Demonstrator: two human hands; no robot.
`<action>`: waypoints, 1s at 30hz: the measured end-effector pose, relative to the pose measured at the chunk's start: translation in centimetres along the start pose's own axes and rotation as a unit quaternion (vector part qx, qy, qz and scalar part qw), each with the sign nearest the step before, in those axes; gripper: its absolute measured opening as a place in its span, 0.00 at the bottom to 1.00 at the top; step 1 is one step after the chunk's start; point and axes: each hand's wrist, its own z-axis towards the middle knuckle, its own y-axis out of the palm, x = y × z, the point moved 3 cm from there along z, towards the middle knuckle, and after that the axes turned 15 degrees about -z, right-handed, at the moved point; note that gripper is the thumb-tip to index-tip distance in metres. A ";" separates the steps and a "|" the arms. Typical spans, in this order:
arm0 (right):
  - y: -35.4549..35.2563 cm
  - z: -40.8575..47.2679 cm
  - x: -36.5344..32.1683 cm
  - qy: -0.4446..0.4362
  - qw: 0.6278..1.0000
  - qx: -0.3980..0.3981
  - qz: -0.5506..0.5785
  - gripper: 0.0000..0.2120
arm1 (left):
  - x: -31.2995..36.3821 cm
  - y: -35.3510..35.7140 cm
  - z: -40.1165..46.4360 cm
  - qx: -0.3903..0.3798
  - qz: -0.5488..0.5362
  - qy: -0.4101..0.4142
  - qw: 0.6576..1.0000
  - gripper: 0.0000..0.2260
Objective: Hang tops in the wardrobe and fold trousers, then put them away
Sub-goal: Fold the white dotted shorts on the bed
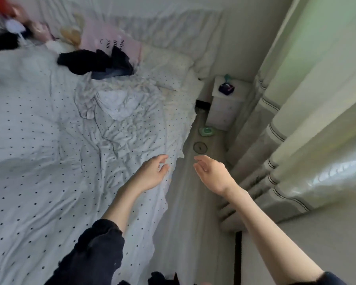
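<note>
A heap of dark clothes [95, 62], black and denim blue, lies on the bed [39, 151] near the pillows, far from both hands. A crumpled white garment [119, 103] lies on the dotted duvet below the heap. My left hand [152, 171] hovers over the right edge of the bed with relaxed fingers and holds nothing. My right hand [212, 171] reaches out over the floor beside the bed, fingers loosely curved and empty. No wardrobe is in view.
A white bedside cabinet [224, 105] with a small dark box stands at the bed's head. A green object [207, 131] and a round disc [200, 147] lie on the narrow floor strip. Pale curtains [296, 120] hang on the right. Soft toys and a pink cushion [109, 41] sit at the headboard.
</note>
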 end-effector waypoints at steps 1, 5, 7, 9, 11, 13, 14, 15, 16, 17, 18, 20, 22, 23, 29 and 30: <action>-0.4 0.5 0.0 0.001 1.000 0.003 0.011 0.14 | 0.1 -0.1 0.4 0.001 0.008 0.006 1.000 0.18; -2.4 12.0 0.6 -0.056 0.998 -0.025 0.033 0.15 | 0.0 -1.9 8.5 0.065 -0.001 -0.022 0.998 0.19; -3.1 16.3 0.5 -0.080 0.995 -0.039 0.048 0.15 | 0.0 -2.8 11.5 0.092 -0.001 -0.041 0.995 0.20; -3.9 21.7 0.7 -0.112 0.990 -0.049 0.063 0.15 | 0.3 -3.8 15.4 0.128 -0.005 -0.054 0.990 0.19; -5.0 27.1 0.6 -0.144 0.985 -0.071 0.064 0.15 | 1.5 -4.4 19.4 0.167 -0.016 -0.072 0.983 0.19; -5.9 32.5 0.2 -0.178 0.978 -0.091 0.057 0.15 | 2.6 -5.0 23.2 0.187 -0.016 -0.079 0.979 0.19; -6.1 34.8 -0.2 -0.193 0.975 -0.100 0.043 0.15 | 2.9 -5.3 24.7 0.195 -0.016 -0.085 0.977 0.20; -6.3 36.4 -0.5 -0.202 0.973 -0.106 0.039 0.16 | 3.1 -5.6 25.6 0.201 -0.018 -0.090 0.975 0.20; -6.5 39.0 -1.2 -0.211 0.969 -0.121 0.036 0.16 | 3.1 -6.4 27.3 0.215 -0.024 -0.103 0.971 0.20; -6.3 40.8 -1.7 -0.221 0.965 -0.134 0.033 0.16 | 2.9 -7.0 28.3 0.226 -0.024 -0.118 0.967 0.20; -6.1 42.4 -2.3 -0.232 0.962 -0.144 0.030 0.16 | 2.5 -7.7 29.3 0.240 -0.025 -0.128 0.962 0.20; -5.6 45.4 -3.3 -0.252 0.955 -0.153 0.022 0.16 | 1.5 -8.9 31.0 0.256 -0.023 -0.148 0.955 0.20; -4.7 49.0 -4.5 -0.272 0.949 -0.162 0.019 0.16 | 0.2 -10.3 33.4 0.269 -0.021 -0.166 0.948 0.20; -4.0 51.1 -5.1 -0.281 0.945 -0.165 0.014 0.16 | -0.6 -11.1 34.8 0.273 -0.023 -0.178 0.945 0.20; 0.3 61.8 -8.6 -0.310 0.926 -0.210 -0.052 0.17 | -5.9 -15.6 44.6 0.241 -0.038 -0.239 0.940 0.21; 1.1 63.8 -9.3 -0.323 0.916 -0.227 -0.073 0.17 | -6.6 -16.5 46.5 0.232 -0.040 -0.247 0.940 0.21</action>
